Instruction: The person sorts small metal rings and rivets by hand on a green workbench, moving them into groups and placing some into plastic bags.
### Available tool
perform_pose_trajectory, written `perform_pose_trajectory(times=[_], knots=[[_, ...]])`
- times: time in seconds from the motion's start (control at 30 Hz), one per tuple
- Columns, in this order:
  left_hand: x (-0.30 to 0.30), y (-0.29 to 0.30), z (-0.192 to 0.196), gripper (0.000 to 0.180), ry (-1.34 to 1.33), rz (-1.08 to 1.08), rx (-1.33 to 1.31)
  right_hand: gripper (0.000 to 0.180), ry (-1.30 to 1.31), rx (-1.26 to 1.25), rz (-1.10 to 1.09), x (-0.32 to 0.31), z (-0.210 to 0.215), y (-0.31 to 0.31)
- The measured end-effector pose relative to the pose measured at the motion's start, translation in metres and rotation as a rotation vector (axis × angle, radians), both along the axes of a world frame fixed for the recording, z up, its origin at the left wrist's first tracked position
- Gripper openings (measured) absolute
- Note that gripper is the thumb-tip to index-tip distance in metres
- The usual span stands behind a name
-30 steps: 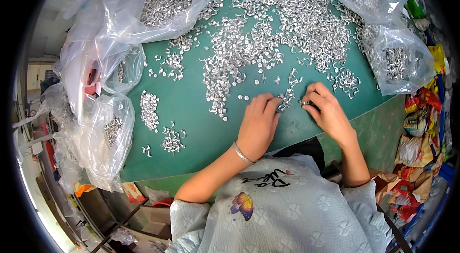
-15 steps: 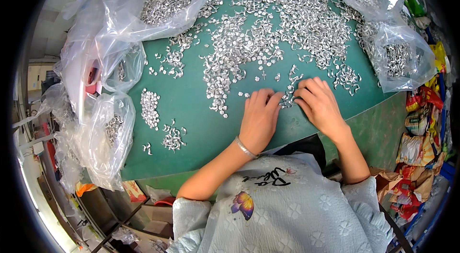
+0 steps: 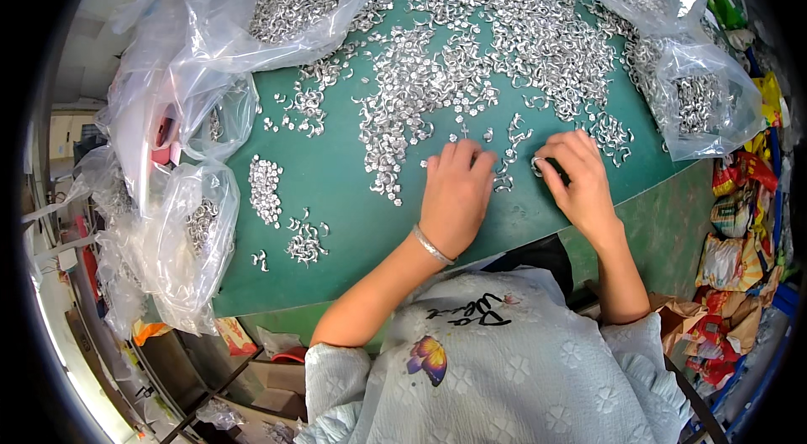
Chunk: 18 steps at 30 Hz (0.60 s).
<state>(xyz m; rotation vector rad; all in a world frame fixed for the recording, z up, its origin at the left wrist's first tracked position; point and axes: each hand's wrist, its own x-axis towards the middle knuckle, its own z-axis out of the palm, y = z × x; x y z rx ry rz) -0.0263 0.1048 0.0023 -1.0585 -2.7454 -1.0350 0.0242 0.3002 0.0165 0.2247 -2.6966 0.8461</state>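
The left hand [image 3: 456, 196] has slid up, now flat on the green mat [image 3: 353, 192], gripping nothing. The right hand [image 3: 576, 179] pinches a small metal ring [image 3: 535, 163] mid-frame, so sorting continues.

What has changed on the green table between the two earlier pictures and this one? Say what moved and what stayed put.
The left hand slid a little up the table, toward the loose silver metal pieces, and lies flat. The right hand drew slightly rightward, its fingertips pinching small pieces at the pile's edge. The clear plastic bags, the two small sorted piles and the green table stayed as they were.
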Motion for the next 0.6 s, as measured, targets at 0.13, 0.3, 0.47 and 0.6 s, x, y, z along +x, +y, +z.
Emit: perform_pose_trajectory(times=[0.13,0.3,0.47,0.6], knots=[[0.001,0.008,-0.004,0.014,0.010,-0.003,-0.044,0.011,-0.049,-0.056,-0.025,0.009,0.004,-0.006],[-0.005,-0.001,0.000,0.011,-0.096,0.003,0.145,0.010,0.003,-0.112,-0.043,0.010,0.002,-0.010],[0.014,-0.040,0.008,0.011,-0.205,0.171,0.251,0.013,0.004,-0.094,0.077,0.015,0.003,-0.053],[0.037,-0.061,0.004,0.014,-0.144,0.247,0.101,0.011,0.010,0.001,0.184,0.016,-0.016,-0.090]])
